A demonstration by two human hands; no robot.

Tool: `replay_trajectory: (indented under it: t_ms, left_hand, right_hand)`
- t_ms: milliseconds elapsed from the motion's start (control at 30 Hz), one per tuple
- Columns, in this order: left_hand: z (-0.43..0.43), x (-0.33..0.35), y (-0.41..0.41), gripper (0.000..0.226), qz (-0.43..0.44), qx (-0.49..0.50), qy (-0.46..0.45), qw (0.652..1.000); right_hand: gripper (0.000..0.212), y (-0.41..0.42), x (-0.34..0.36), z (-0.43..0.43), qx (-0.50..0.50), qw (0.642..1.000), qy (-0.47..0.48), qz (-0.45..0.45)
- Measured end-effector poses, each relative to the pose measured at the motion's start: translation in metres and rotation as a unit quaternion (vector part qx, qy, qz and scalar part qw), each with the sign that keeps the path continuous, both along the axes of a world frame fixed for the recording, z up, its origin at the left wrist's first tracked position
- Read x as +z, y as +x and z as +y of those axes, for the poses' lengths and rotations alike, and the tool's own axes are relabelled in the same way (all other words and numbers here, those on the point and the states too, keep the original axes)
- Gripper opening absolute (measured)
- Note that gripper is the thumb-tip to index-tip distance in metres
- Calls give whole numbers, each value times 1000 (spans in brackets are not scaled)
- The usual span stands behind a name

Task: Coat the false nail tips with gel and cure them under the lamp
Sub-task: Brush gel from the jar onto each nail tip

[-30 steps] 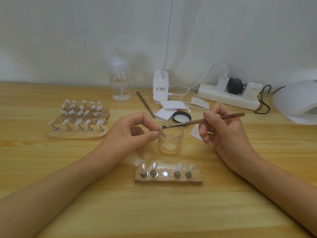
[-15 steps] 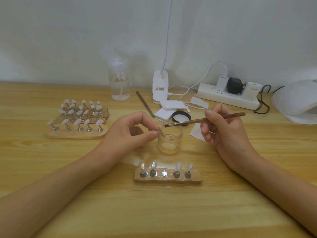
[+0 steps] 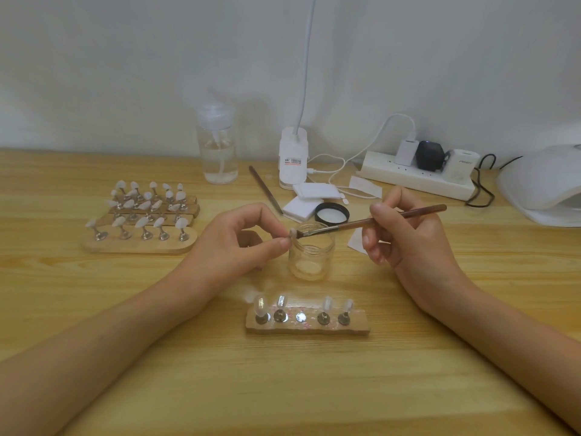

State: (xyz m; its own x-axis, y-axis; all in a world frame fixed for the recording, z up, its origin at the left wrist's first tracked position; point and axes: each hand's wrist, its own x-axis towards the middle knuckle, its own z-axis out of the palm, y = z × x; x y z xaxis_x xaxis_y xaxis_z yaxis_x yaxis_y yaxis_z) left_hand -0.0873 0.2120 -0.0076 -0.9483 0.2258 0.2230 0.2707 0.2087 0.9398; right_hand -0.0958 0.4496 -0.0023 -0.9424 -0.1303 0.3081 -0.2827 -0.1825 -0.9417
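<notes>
- Pinches with the left hand one false nail tip between thumb and forefinger, just over the rim of the open glass jar.
- Grips with the right hand the brush like a pen, fingers curled around the handle, bristles against the held tip.
- Has lowered the bristles a little since a second ago, from above the jar mouth onto the tip; has kept the left hand almost unmoved.
- Probably means: loading of gel finished, coating of this tip under way.
- Just in front of the jar, a wooden strip with four tips standing and the middle magnet bare, likely the place for the held tip.
- Further out, racks of more tips at the left, the jar lid behind.
- At the far right edge, well apart, the curing lamp; curing not yet begun for this tip.
</notes>
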Motion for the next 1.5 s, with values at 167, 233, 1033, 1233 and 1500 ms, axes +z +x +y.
replay_trajectory:
  t_ms: [167, 233, 1033, 1233, 1500]
  left_hand:
    - [-1, -1, 0, 14, -1, 1, -2, 1000]
    - [-1, -1, 0, 13, 0, 0, -3, 1000]
    - [-2, -4, -2, 8, 25, -28, 24, 999]
    - [-2, -6, -5, 9, 37, -33, 14, 999]
    - [-2, -6, -5, 10, 46, -38, 9, 998]
  right_hand:
    - [24, -2, 0, 2, -11, 1000, -22, -12]
    - [23, -2, 0, 2, 6, 1000, -25, -6]
    - [23, -1, 1, 1, 2, 1000, -13, 9]
    - [21, -1, 1, 1, -28, 1000, -5, -12]
    - [20, 0, 1, 0, -8, 1000, -5, -1]
